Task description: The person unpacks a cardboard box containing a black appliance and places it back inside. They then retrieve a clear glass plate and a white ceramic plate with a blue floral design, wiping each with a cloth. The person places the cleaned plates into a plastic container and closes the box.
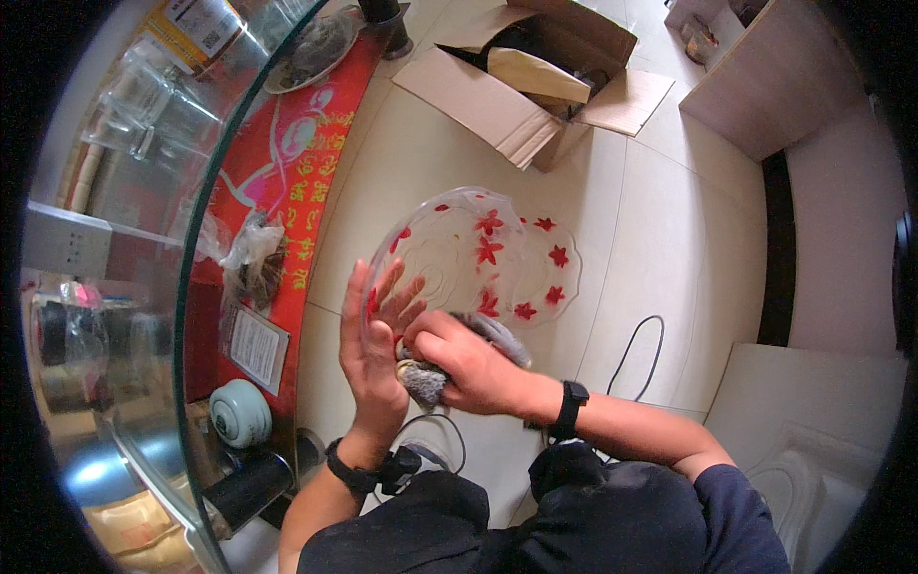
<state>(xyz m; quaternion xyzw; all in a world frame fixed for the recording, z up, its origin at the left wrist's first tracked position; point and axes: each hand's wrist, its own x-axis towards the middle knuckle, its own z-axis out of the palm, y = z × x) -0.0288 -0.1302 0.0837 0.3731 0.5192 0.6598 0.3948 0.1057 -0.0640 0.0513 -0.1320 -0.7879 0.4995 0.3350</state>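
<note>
My left hand (pixel 376 384) props up a clear, scalloped dish (pixel 437 247) with red flower patterns, its fingers spread along the dish's left edge. Some of those fingers show through the transparent wall. My right hand (pixel 470 366) grips a bunched grey cloth (pixel 423 384) by the near edge of the dish; whether the cloth touches it, I cannot tell. Just beyond, a second clear dish (pixel 568 276) with red flowers appears to lie on the tiled floor, partly behind the first. Black bands circle both wrists.
An opened cardboard box (pixel 488 100) stands on the floor ahead. To the left, a glass shelf (pixel 188 287) overhangs a red printed surface (pixel 323 179) bearing a plastic bag (pixel 254 251) and a pale green round container (pixel 241 412). A black cable (pixel 661 337) loops at right, near a wooden cabinet (pixel 774 79).
</note>
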